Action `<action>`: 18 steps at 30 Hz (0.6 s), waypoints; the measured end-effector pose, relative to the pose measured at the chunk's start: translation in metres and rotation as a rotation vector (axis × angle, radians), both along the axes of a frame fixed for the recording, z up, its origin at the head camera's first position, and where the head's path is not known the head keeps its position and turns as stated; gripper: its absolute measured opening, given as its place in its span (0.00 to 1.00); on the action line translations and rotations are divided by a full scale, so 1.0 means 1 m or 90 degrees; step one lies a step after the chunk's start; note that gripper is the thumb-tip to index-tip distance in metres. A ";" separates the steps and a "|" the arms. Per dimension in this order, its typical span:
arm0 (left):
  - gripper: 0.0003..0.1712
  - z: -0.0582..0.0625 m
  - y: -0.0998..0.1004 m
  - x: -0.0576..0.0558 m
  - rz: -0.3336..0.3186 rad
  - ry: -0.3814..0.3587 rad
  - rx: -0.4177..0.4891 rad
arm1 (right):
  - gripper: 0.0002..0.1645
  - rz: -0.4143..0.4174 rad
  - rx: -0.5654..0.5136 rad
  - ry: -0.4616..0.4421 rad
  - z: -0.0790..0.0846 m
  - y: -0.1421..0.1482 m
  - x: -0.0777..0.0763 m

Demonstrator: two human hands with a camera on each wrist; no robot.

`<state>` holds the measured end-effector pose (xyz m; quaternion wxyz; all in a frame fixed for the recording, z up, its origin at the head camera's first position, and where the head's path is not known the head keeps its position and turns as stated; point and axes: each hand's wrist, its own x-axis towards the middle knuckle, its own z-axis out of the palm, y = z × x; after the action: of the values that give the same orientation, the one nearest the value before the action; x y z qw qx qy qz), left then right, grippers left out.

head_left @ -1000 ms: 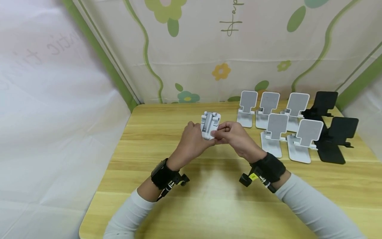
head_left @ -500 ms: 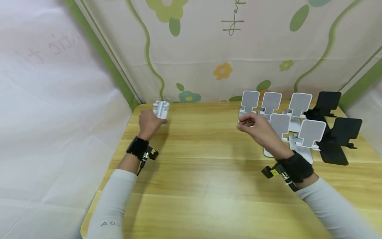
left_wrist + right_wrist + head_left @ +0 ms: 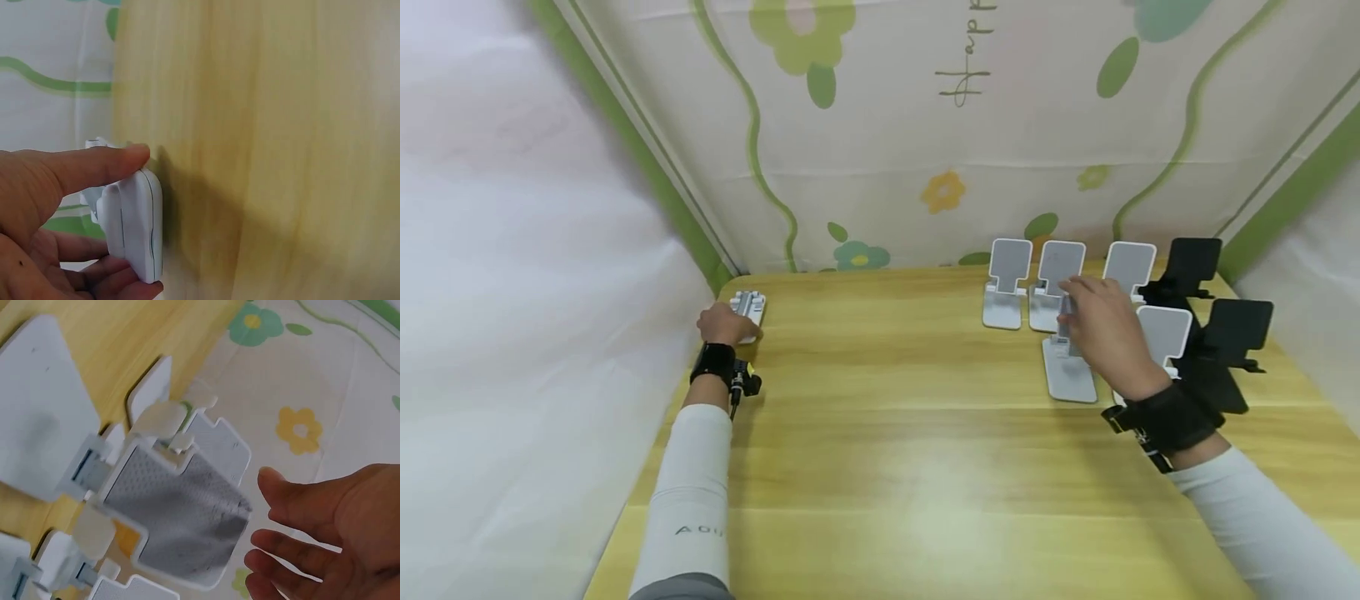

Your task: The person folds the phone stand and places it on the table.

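At the back left of the table my left hand (image 3: 721,323) holds a folded white phone stand (image 3: 749,305). The left wrist view shows the thumb on one edge of this folded stand (image 3: 134,219) and the fingers on the opposite edge. On the right, my right hand (image 3: 1105,333) is at an unfolded white phone stand (image 3: 1070,375), covering much of its upper plate in the head view. In the right wrist view, the thumb and fingers of that hand (image 3: 350,531) are spread beside the grey-padded plate (image 3: 187,512), with a narrow gap visible.
Several other white phone stands stand unfolded around the right hand, including one at the back (image 3: 1009,267) and one in front (image 3: 1163,332). Two black stands, one behind (image 3: 1191,265) and one nearer (image 3: 1238,329), are at far right. A patterned cloth (image 3: 880,150) hangs behind the table.
Both hands were together at the folded phone stand. The left hand has carried it to the table's back left, and the right hand has moved right to an unfolded white stand.
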<state>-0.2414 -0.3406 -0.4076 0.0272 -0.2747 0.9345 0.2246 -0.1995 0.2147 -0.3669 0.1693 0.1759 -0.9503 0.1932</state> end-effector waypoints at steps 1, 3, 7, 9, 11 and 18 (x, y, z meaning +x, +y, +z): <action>0.42 -0.002 -0.002 0.001 0.003 -0.012 -0.003 | 0.26 0.001 0.004 -0.002 -0.001 0.002 -0.001; 0.42 -0.004 -0.004 0.002 0.006 -0.031 -0.012 | 0.26 0.001 0.007 -0.015 -0.001 0.004 -0.002; 0.42 -0.006 -0.006 -0.002 -0.002 -0.047 -0.014 | 0.26 -0.002 0.017 -0.046 -0.003 0.012 -0.004; 0.43 -0.007 -0.008 -0.003 -0.013 -0.056 -0.019 | 0.27 -0.009 0.022 -0.059 -0.004 0.015 -0.007; 0.44 -0.007 -0.011 -0.003 -0.028 -0.070 -0.029 | 0.27 -0.013 0.024 -0.071 -0.005 0.016 -0.010; 0.39 0.001 -0.005 0.001 -0.048 -0.046 -0.046 | 0.20 -0.017 0.011 -0.088 -0.006 0.021 -0.020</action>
<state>-0.2403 -0.3455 -0.4062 0.0595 -0.2482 0.9501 0.1794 -0.2199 0.2358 -0.3732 0.1043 0.1508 -0.9637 0.1942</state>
